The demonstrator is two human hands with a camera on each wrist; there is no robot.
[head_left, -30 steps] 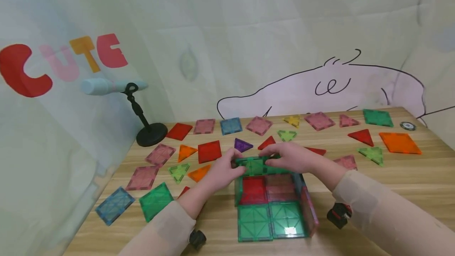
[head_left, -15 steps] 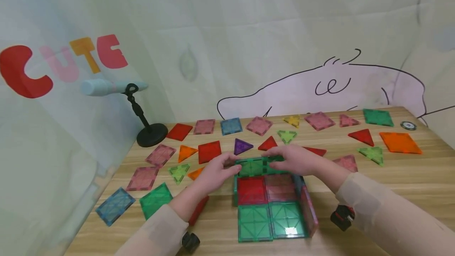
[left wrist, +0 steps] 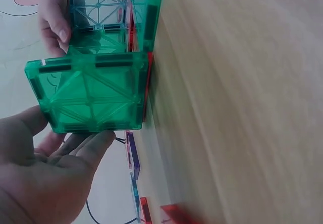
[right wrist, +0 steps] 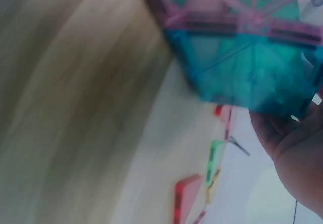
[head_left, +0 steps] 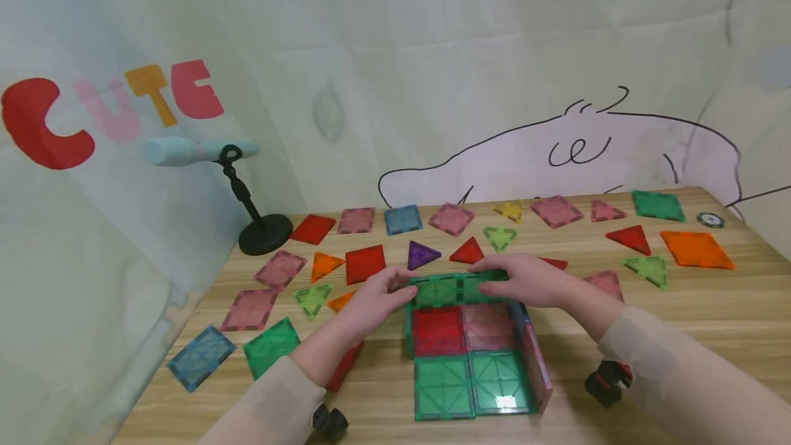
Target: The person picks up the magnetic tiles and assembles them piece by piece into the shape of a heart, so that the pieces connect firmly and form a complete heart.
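In the head view, translucent magnetic tiles form a floor with upright walls. The floor has a red tile [head_left: 437,332], a pink tile [head_left: 488,327] and two green tiles [head_left: 443,386] in front. My left hand [head_left: 373,302] holds the back left corner, thumb in front and fingers behind the green back wall [head_left: 439,290]. My right hand [head_left: 525,281] grips that wall's right part, its thumb on the inner side. A green side tile [left wrist: 91,95] stands upright in the left wrist view. On the right side stand a blue tile [right wrist: 247,75] and a pink tile [head_left: 536,362].
Loose flat tiles lie around the structure, among them a purple triangle [head_left: 423,255], a red square [head_left: 364,264] and an orange square [head_left: 697,249]. A black stand [head_left: 264,233] holds a light-blue cylinder [head_left: 198,150] at the back left. A round token [head_left: 711,220] lies far right.
My right hand has slid to the right along the back wall. My left hand has drawn slightly left, its thumb now at the wall's corner. The tile structure stays in about the same place.
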